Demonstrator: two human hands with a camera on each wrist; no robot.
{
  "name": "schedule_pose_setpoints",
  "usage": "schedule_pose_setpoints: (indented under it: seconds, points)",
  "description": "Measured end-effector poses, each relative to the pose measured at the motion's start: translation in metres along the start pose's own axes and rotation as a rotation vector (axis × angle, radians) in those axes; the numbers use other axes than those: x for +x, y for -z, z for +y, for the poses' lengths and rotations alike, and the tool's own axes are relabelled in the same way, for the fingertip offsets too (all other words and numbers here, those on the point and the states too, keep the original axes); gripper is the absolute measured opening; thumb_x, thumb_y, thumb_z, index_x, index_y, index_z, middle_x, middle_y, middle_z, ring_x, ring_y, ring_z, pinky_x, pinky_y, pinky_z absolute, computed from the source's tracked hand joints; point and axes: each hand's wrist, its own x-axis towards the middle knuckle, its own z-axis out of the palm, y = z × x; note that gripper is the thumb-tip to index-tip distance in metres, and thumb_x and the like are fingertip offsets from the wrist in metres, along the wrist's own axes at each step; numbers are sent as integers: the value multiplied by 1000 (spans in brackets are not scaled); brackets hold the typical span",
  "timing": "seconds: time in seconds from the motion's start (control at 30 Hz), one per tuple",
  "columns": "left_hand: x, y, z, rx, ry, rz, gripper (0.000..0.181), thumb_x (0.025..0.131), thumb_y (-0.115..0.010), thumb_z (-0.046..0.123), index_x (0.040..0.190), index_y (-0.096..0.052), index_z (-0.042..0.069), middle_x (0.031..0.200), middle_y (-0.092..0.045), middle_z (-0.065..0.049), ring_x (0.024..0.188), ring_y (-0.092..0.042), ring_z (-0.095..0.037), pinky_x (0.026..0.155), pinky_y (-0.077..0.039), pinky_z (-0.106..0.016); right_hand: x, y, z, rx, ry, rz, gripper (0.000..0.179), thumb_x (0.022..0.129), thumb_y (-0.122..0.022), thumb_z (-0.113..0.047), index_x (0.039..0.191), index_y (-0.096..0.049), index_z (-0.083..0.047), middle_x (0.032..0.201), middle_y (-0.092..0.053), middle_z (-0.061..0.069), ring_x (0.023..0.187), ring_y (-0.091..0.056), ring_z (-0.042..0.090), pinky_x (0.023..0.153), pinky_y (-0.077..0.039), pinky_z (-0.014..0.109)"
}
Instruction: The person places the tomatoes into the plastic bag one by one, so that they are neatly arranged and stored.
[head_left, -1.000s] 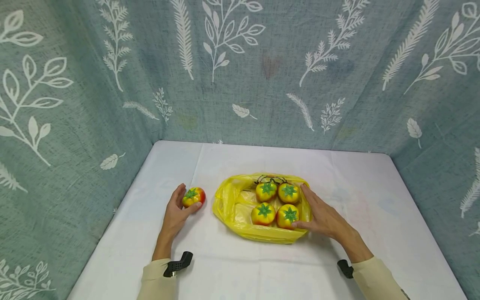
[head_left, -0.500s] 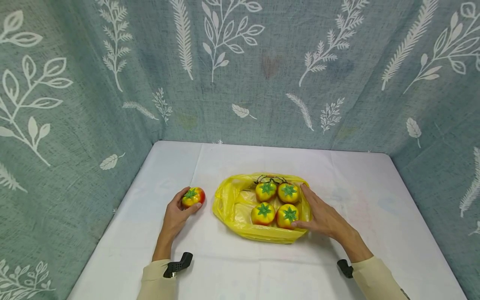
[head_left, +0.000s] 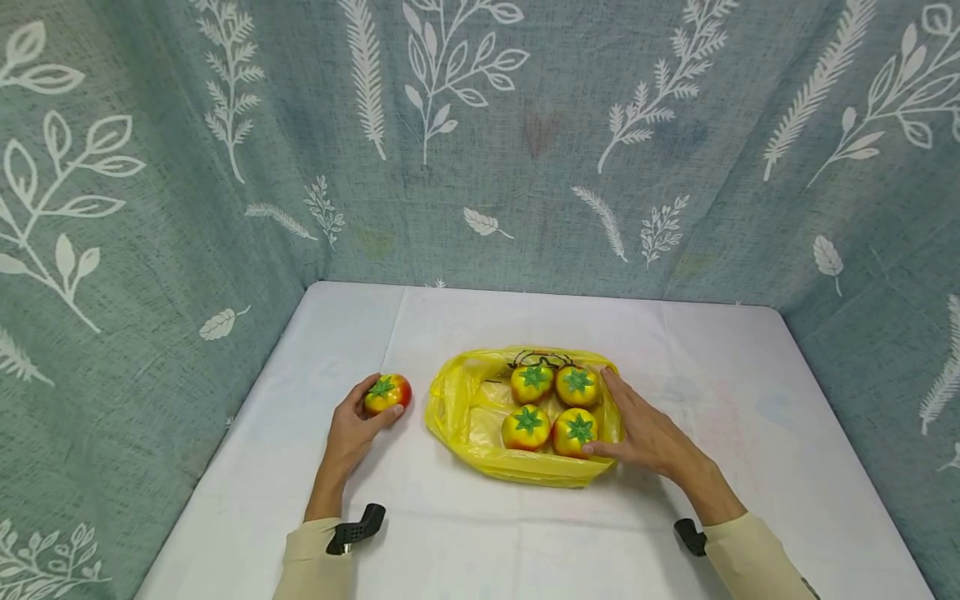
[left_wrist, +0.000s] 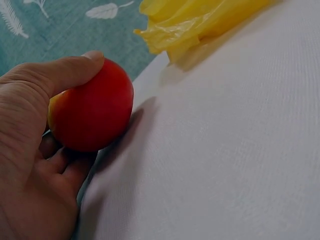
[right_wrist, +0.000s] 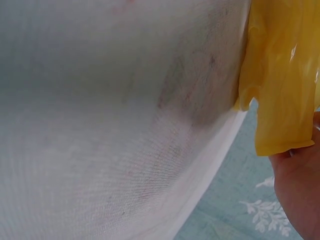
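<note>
A red and yellow toy tomato (head_left: 387, 393) with a green stalk sits on the white table (head_left: 480, 533), left of a yellow plastic bag (head_left: 465, 414). My left hand (head_left: 352, 425) grips this tomato (left_wrist: 90, 114), thumb over its top and fingers curled beneath. Several more tomatoes (head_left: 553, 408) lie in the open bag. My right hand (head_left: 641, 429) rests with straight fingers along the bag's right edge, thumb beside the nearest tomato (head_left: 576, 432). The right wrist view shows only the bag's yellow film (right_wrist: 282, 75) against my palm.
Blue-green curtains (head_left: 480, 150) printed with white leaves close in the table at the back and on both sides. A dark cord (head_left: 540, 359) lies at the bag's far rim. Bare white tabletop lies in front of and behind the bag.
My left hand's fingers have closed more tightly round the loose tomato. The right hand and the bag have not moved.
</note>
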Motion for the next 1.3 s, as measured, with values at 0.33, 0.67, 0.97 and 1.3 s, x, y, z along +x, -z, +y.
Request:
schedule_pose_setpoints:
  seconds: [0.33,0.67,0.97,1.3]
  points:
    - [6,-1,9,-50,-24,-20,75,88,-82,33,150,-46,10,151,-47,-12,135,-46,-25,117,-34,-45,-2,2,-1,4,-14,-1,122,76,-72,-74,164,-8,-20,167,-15,14,145,-33,43,105,-40,65]
    - [6,0,16,-42,-27,-2,72,88,-81,28,150,-47,10,149,-48,-12,133,-48,-25,106,-38,-15,-1,1,-2,3,-3,5,121,77,-72,-73,164,-8,-18,167,-16,15,145,-32,43,106,-39,65]
    - [7,2,21,-54,-20,-10,74,88,-81,30,151,-46,11,152,-45,-11,136,-46,-24,116,-35,-38,0,1,-1,-8,-5,1,121,77,-71,-75,164,-8,-18,167,-16,16,145,-32,44,106,-40,65]
    - [11,0,25,-50,-69,-2,72,89,-81,25,150,-47,8,152,-45,-14,137,-45,-28,114,-35,-26,-1,2,-1,0,-12,0,123,76,-72,-75,164,-8,-17,167,-16,16,144,-33,44,106,-40,66]
